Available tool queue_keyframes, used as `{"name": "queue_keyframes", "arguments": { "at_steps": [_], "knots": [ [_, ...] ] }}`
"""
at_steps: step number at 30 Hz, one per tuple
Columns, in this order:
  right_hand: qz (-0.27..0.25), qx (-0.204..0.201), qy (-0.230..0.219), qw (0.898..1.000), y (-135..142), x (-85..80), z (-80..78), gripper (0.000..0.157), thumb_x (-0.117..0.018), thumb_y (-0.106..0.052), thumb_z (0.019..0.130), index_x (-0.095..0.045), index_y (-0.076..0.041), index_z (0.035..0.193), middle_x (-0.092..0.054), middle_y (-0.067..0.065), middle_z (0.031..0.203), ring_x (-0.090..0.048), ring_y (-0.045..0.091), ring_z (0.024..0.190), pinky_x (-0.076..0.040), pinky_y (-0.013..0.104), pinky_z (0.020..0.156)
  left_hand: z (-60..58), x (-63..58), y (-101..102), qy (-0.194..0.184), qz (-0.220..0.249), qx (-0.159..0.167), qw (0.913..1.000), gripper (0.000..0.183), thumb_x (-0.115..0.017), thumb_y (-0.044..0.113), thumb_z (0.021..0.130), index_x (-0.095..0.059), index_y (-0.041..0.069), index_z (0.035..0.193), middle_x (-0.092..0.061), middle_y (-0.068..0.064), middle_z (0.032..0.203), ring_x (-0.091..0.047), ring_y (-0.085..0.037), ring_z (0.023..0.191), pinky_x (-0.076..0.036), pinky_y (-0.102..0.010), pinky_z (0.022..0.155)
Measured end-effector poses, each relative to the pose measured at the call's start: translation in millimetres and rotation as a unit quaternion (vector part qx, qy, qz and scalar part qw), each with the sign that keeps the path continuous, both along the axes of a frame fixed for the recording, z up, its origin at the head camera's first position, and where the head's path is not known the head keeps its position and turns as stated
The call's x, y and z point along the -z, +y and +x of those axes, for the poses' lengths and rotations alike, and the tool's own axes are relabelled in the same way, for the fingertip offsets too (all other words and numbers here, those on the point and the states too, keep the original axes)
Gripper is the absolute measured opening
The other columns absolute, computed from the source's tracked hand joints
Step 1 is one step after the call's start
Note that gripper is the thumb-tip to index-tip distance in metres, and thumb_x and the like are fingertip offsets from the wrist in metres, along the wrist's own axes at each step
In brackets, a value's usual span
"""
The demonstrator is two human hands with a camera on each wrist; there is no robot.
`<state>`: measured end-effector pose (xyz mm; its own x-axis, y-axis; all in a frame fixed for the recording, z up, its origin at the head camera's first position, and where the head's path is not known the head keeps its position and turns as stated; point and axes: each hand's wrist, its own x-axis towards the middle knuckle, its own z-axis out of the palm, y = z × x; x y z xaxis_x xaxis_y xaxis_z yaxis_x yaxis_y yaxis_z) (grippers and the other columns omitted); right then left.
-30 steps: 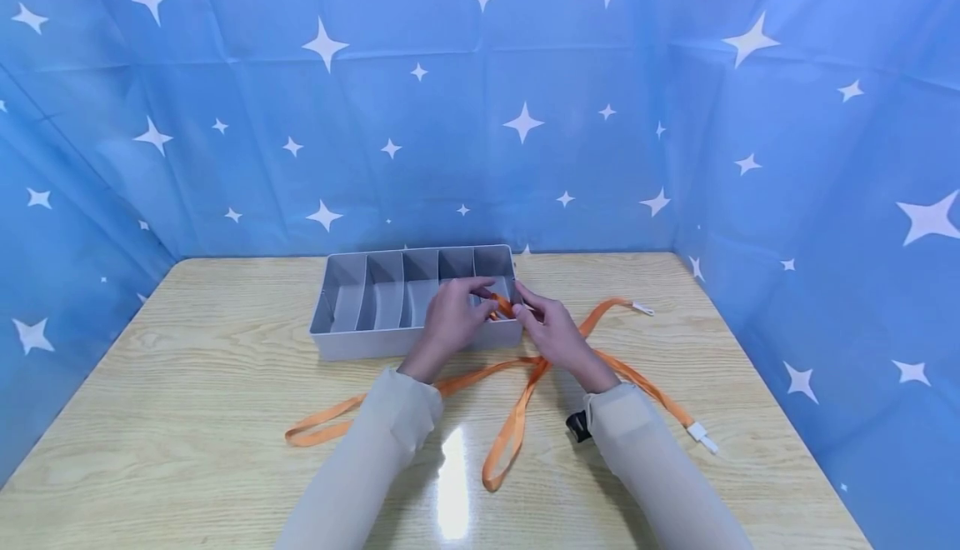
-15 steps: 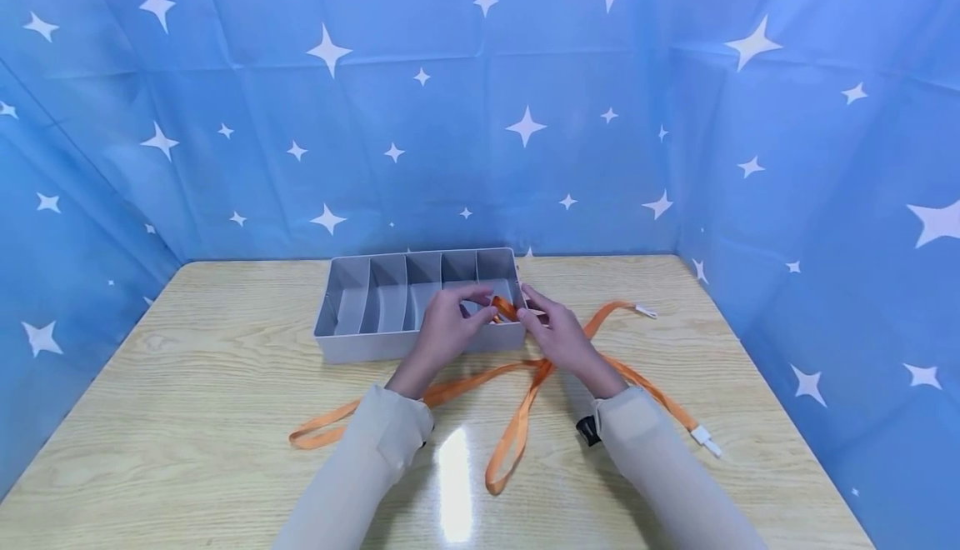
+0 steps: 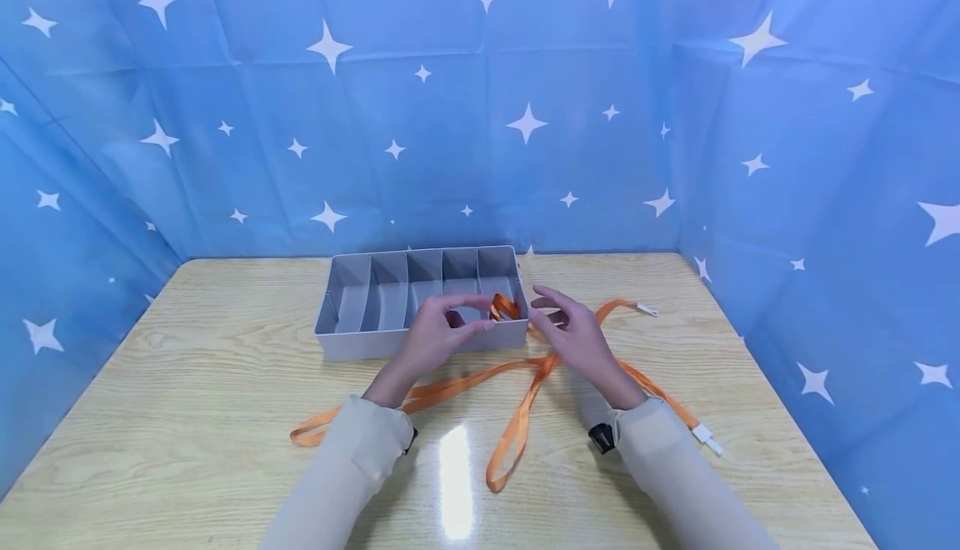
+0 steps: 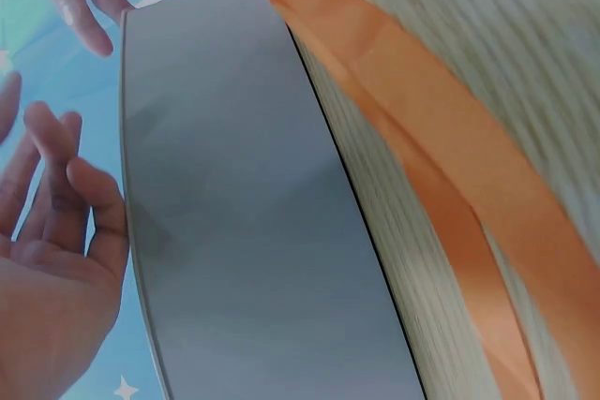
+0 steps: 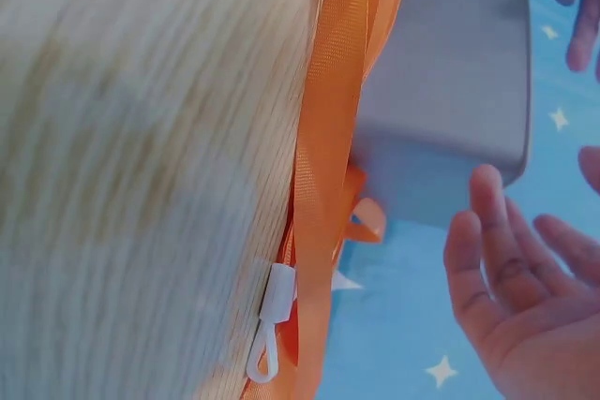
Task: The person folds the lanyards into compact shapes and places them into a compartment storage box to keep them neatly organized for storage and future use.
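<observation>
1. Head view gives me the coiled orange strap [image 3: 505,307] inside the rightmost compartment of the grey divided tray [image 3: 390,345], near its front wall; I judge the walls are what keep the roll from springing loose.
2. My left hand [image 3: 433,333] is just left of the coil, thumb and forefinger parted, apparently gripping nothing; whether a fingertip touches the strap I cannot tell.
3. My right hand [image 3: 577,340] is just outside the tray's right end, fingers spread and slightly bent, holding nothing. The coil lies to its left, beyond that end wall.
4. I read the two hands flanking the roll as a way to steady it from both sides.
5. Nearer me, loose orange straps [image 5: 331,81] cross on the desk [image 3: 187,417], passing below the right hand, with white clips [image 3: 707,438] at the far ends; lying flat and extended, they seem placed for easy reach.
</observation>
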<state>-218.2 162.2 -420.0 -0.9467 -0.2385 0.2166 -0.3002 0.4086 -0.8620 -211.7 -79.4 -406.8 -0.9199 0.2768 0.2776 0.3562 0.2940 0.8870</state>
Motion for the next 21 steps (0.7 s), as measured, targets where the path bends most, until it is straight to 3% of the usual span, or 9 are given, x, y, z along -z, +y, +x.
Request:
{"name": "queue_keyframes", "arguments": {
  "at_steps": [6, 11, 14, 21],
  "knots": [
    [0.006, -0.001, 0.009, 1.0, 3, 1.6, 3.1, 0.043, -0.063, -0.023, 0.1, -0.056, -0.005, 0.139, -0.067, 0.018, 0.119, -0.067, 0.036, 0.092, -0.054, 0.03, 0.073, 5.0, 0.7, -8, -0.024, 0.008, 0.058, 0.998, 0.031, -0.08, 0.019, 0.086, -0.074, 0.008, 0.114, -0.073, -0.01, 0.105, -0.041, -0.017, 0.05, -0.036, -0.024, 0.048],
    [0.019, -0.003, -0.001, 1.0, 4, 4.0, 5.3, 0.038, -0.061, -0.019, 0.1, -0.06, -0.001, 0.133, -0.069, 0.021, 0.112, -0.067, 0.038, 0.088, -0.054, 0.028, 0.068, 7.8, 5.0, -13, -0.06, -0.02, 0.087, 0.9942, 0.036, -0.079, 0.021, 0.087, -0.073, 0.003, 0.117, -0.071, -0.013, 0.113, -0.048, -0.016, 0.062, -0.04, -0.023, 0.054],
    [0.027, -0.01, -0.005, 1.0, 5, 5.8, 6.8, 0.034, -0.062, -0.015, 0.1, -0.063, 0.003, 0.128, -0.07, 0.021, 0.106, -0.068, 0.034, 0.082, -0.054, 0.027, 0.066, 9.1, 8.1, -16, -0.073, -0.029, 0.089, 0.9929, 0.036, -0.08, 0.019, 0.086, -0.073, 0.002, 0.117, -0.071, -0.012, 0.114, -0.054, -0.016, 0.071, -0.044, -0.023, 0.059],
    [0.055, -0.03, -0.008, 0.998, 6, 9.6, 8.2, 0.03, -0.065, -0.01, 0.096, -0.067, 0.006, 0.122, -0.071, 0.016, 0.097, -0.066, 0.023, 0.073, -0.053, 0.026, 0.061, 9.1, 12.9, -23, -0.072, -0.045, 0.076, 0.9935, 0.029, -0.078, 0.011, 0.087, -0.074, 0.0, 0.113, -0.072, -0.016, 0.11, -0.053, -0.018, 0.07, -0.044, -0.024, 0.059]
  ]
}}
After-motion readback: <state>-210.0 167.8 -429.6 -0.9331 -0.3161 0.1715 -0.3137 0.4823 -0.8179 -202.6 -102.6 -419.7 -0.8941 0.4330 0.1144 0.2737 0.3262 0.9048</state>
